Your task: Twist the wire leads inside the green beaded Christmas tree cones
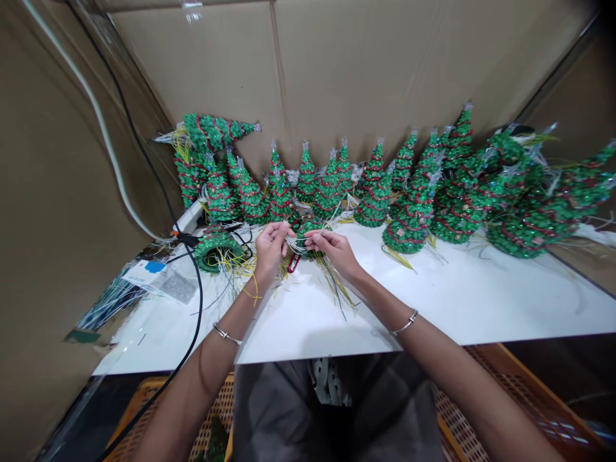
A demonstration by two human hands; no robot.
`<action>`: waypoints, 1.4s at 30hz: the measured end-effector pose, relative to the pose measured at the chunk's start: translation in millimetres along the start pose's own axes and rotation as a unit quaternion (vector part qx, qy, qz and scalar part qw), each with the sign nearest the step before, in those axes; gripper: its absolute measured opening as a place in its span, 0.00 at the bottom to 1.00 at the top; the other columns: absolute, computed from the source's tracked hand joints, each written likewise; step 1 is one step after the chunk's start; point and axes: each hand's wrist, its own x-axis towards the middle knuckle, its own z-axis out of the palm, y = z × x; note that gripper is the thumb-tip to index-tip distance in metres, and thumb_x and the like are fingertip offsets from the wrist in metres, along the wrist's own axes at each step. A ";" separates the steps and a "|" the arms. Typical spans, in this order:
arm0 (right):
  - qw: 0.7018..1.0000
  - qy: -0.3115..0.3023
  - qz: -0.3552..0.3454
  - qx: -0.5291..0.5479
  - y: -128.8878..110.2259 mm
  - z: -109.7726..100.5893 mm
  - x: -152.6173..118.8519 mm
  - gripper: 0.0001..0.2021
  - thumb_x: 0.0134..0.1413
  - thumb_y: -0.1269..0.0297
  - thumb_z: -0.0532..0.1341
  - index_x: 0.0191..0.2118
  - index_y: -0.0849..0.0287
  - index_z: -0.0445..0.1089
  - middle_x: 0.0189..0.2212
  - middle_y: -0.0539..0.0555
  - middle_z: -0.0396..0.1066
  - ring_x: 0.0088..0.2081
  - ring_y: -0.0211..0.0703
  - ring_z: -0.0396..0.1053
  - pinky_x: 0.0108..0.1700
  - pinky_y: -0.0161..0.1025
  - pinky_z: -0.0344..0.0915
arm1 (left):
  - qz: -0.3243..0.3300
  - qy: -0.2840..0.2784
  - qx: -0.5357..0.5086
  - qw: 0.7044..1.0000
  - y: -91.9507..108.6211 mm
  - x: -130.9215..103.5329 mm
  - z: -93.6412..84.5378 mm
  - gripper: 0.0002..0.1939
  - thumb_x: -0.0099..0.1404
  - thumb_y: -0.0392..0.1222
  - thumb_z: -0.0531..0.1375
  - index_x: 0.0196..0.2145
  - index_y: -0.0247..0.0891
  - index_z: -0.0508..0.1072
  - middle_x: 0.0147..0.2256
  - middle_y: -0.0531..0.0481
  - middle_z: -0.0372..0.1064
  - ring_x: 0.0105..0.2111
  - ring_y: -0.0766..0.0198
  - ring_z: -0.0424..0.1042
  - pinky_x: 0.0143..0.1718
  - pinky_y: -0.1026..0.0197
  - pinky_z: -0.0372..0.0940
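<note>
Near the middle of the white table, my left hand [272,246] and my right hand [335,249] face each other, fingers pinched. Between them run thin white wires [298,245], held at both sides. Right behind the wires lies a small green tinsel tree [310,226], partly hidden by my hands. Yellow wires [337,282] spread from it toward me across the table. A red-handled tool [293,262] lies just beside my left fingers; its kind is hard to make out. Left of my left hand a tinsel tree on its side [216,245] shows its hollow base and yellow wires.
Several green tinsel trees with red garlands [407,221] line the back of the white table [433,298]. A black cable [199,301] crosses the left side. Bundled wires and a plastic bag [178,285] lie at left. Orange crates [524,391] stand below; cardboard walls [337,70] enclose the back.
</note>
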 end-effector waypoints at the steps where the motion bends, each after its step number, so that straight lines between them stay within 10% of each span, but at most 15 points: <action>1: 1.000 -0.004 0.000 -0.009 -0.9 -0.9 0.2 0.20 0.54 0.48 0.63 0.41 0.61 0.75 0.33 0.54 0.74 0.31 0.36 0.69 0.36 0.35 0.66 | 0.013 -0.006 0.014 1.000 0.5 -0.2 -0.2 0.17 0.59 0.54 0.66 0.33 0.36 0.71 0.27 0.53 0.72 0.14 0.77 0.55 0.14 0.71 0.49; 15: 0.973 -0.063 -0.057 -0.213 -4.9 -3.4 0.6 0.23 0.59 0.44 0.56 0.28 0.61 0.72 0.23 0.50 0.69 0.26 0.36 0.60 0.30 0.34 0.56 | 0.094 -0.108 0.136 0.980 6.5 -15.3 9.3 0.10 0.61 0.47 0.64 0.31 0.38 0.77 0.39 0.46 0.75 0.22 0.71 0.66 0.19 0.68 0.59; 31: 0.995 0.068 -0.015 -0.077 2.2 7.0 -2.5 0.16 0.54 0.50 0.63 0.34 0.60 0.73 0.19 0.46 0.60 0.21 0.33 0.53 0.23 0.33 0.50 | 0.043 -0.047 0.087 0.994 -2.3 -12.1 11.5 0.13 0.60 0.50 0.65 0.34 0.37 0.76 0.30 0.50 0.74 0.16 0.74 0.59 0.15 0.69 0.54; 42: 0.978 0.000 -0.053 -0.200 -0.5 6.5 -6.5 0.20 0.57 0.61 0.59 0.53 0.60 0.74 0.20 0.46 0.55 0.23 0.34 0.49 0.27 0.34 0.52 | -0.009 0.014 0.010 1.000 -9.2 -6.5 9.1 0.17 0.58 0.54 0.67 0.34 0.35 0.74 0.15 0.59 0.59 0.15 0.74 0.55 0.17 0.70 0.52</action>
